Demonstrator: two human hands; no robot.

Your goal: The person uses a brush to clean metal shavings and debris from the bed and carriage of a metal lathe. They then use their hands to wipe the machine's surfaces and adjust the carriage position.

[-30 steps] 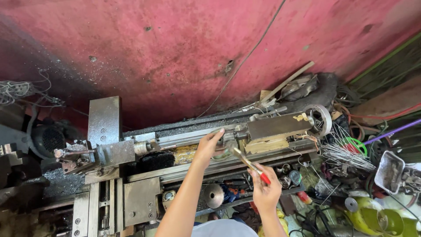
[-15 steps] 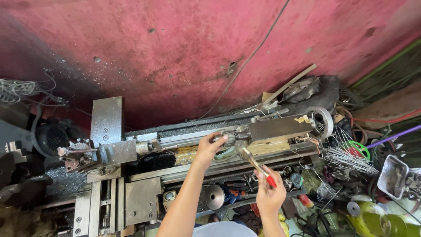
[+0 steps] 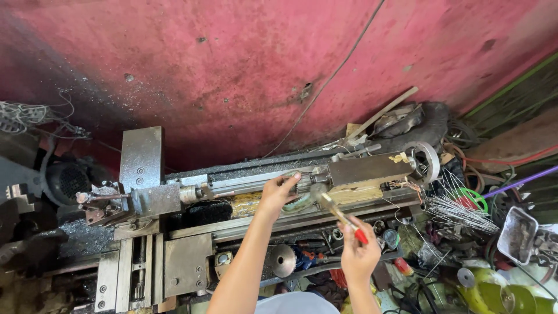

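The left hand (image 3: pixel 278 195) is closed around a ribbed metal part (image 3: pixel 303 183) on the lathe (image 3: pixel 192 244). The right hand (image 3: pixel 359 256) is closed on a red-handled hammer (image 3: pixel 336 210), whose head sits just beside that part.

Over the lathe bed (image 3: pixel 244 174), left of the hands, the room is open up to the red wall (image 3: pixel 261 58). To the left the grey block (image 3: pixel 141 158) stands tall. To the right the tailstock (image 3: pixel 372 168), handwheel (image 3: pixel 427 160) and loose wires (image 3: pixel 459 206) crowd the way.

part under left hand's (image 3: pixel 278 193) fingers hidden, hammer (image 3: pixel 336 210) head blurred, white bucket (image 3: pixel 294 303) cut off below
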